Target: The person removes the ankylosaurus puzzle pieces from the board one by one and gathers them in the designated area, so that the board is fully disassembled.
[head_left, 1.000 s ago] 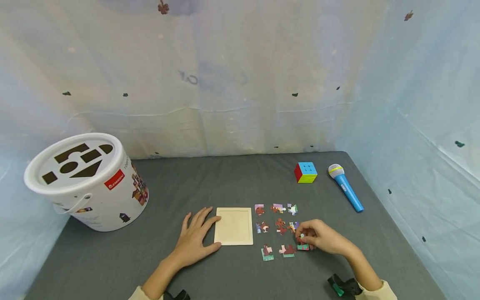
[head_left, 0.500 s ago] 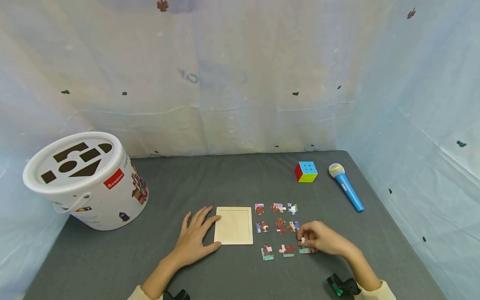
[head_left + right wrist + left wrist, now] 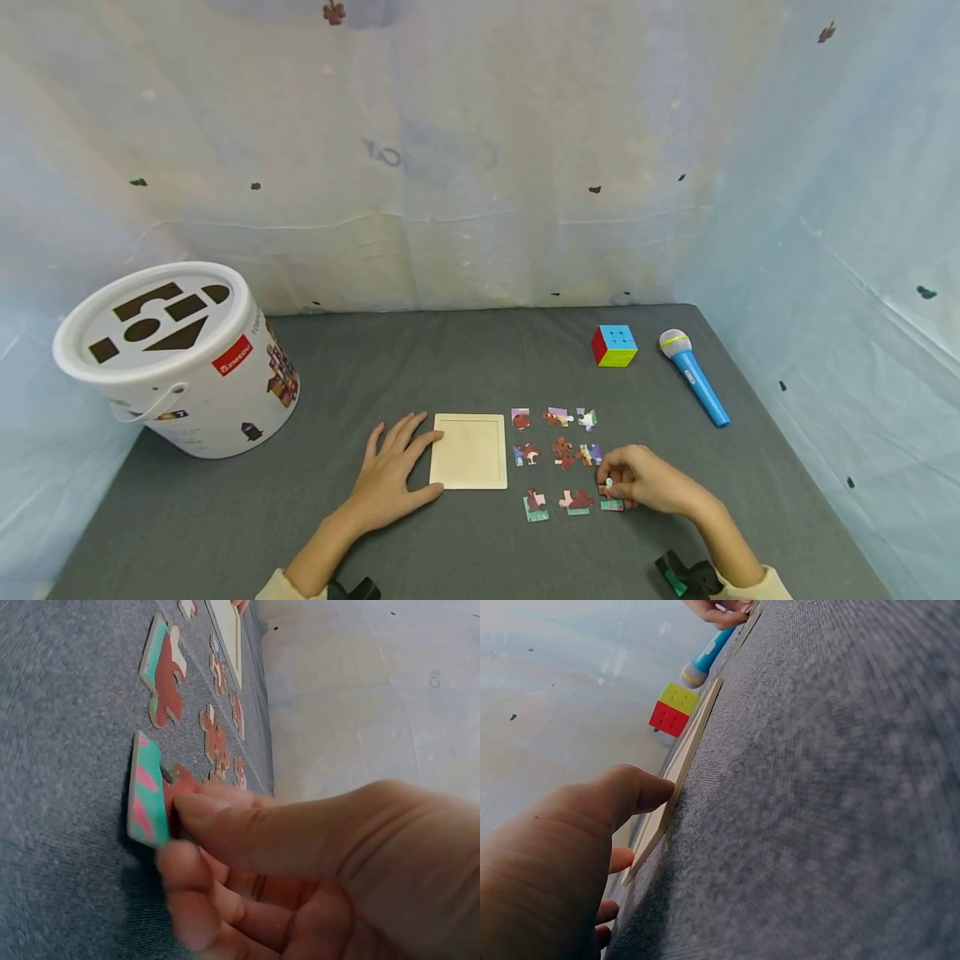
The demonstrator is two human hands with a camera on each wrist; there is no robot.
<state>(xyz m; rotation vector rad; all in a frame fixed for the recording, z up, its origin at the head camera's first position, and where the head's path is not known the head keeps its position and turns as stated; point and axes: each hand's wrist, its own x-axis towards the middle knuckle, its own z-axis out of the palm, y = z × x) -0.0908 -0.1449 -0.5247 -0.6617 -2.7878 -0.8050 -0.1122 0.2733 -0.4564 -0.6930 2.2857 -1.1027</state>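
Note:
My left hand (image 3: 393,479) lies spread at the left edge of a square wooden puzzle tray (image 3: 470,452), thumb and index finger touching its near and far left corners. In the left wrist view, the thumb presses the tray's edge. My right hand (image 3: 651,482) pinches a jigsaw piece (image 3: 148,795) with green and pink along its straight edge, between thumb and fingers. That piece is at the near right end of the loose pieces, and fingers hide part of it. Beside it lies a brown and green piece (image 3: 576,500). Several other pieces stand in rough rows right of the tray.
A Rubik's cube (image 3: 614,346) and a blue toy microphone (image 3: 697,379) lie at the back right of the grey table. At the left stands a large white bucket (image 3: 202,400) with shaped holes in its lid. Pale sheeting (image 3: 480,167) hangs behind.
My right hand has shifted slightly right and toward me with the pinched jigsaw piece, widening its gap from the neighbouring pieces. The left hand and tray stay put.

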